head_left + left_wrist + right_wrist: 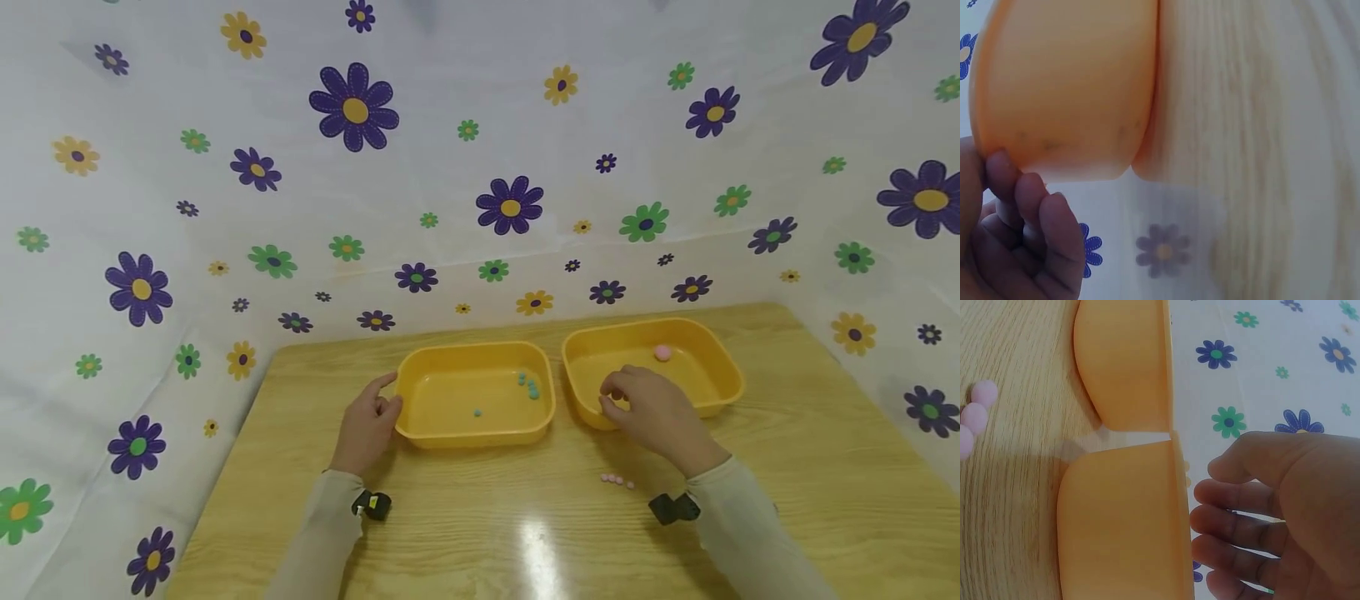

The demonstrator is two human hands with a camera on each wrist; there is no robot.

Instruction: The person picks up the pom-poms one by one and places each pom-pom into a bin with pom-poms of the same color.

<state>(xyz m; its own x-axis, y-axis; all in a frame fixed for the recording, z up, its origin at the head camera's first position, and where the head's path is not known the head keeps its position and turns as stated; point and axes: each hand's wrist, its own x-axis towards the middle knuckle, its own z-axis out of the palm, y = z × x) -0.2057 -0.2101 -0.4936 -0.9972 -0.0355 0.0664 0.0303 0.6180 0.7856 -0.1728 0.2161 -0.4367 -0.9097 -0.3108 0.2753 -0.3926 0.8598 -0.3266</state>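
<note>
My left hand (367, 427) grips the left end of a yellow plastic tray (472, 438), its thumb and index finger at the rim. In the left wrist view, curled fingers (1060, 231) lie against the tray's end wall. Several small teal balls (533, 393) lie inside this tray. Over the near side of a second yellow tray (720, 406) hovers my right hand (656, 412). Its fingers are loosely bent, with nothing visible between thumb and fingertips. A pink ball (663, 352) lies toward the back of that tray.
A short row of small pink balls (617, 480) lies on the wooden table (465, 533) in front of the right tray. The trays stand side by side with a narrow gap. White flowered cloth (435, 275) rises behind the table and along both sides.
</note>
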